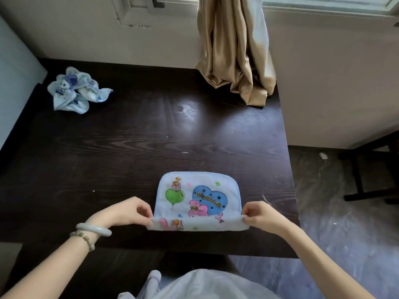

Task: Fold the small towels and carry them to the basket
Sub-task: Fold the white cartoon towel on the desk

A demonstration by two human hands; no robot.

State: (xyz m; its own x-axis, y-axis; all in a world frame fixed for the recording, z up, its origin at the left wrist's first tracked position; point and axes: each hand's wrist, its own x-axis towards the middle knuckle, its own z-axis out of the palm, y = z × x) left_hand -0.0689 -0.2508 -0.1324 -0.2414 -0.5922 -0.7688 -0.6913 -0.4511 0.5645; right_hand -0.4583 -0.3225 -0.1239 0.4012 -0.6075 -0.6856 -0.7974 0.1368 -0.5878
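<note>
Firstly, at the far left of the dark wooden worktop [129,143] lay a crumpled heap of pale blue printed cloth [75,91], unfolded. Whether it comprised one small towel or more could not be determined. Nearer the person, the left hand [129,210] wore one pale bangle [95,230] and one bead bracelet [83,238] at the wrist. It pinched the near left corner of a cartoon-printed small towel [194,195] between thumb and fingers [143,210]. The towel lay flat on the worktop close to its near edge, with the near hem raised and curled toward the far side. The right hand [263,214] pinched the near right corner in like manner, its fingers [250,211] curled round the hem. Beyond, at the right rear, one beige curtain [235,50] hung with its end resting on the worktop.

Assessment: the first fold of this towel was in hand and barely begun. The next move would call for both corners to be carried together to the far hem and laid edge on edge, evenly, lest the fold skew. Count: one towel in hand, one heap awaiting, two hands engaged. No basket was in view.
</note>
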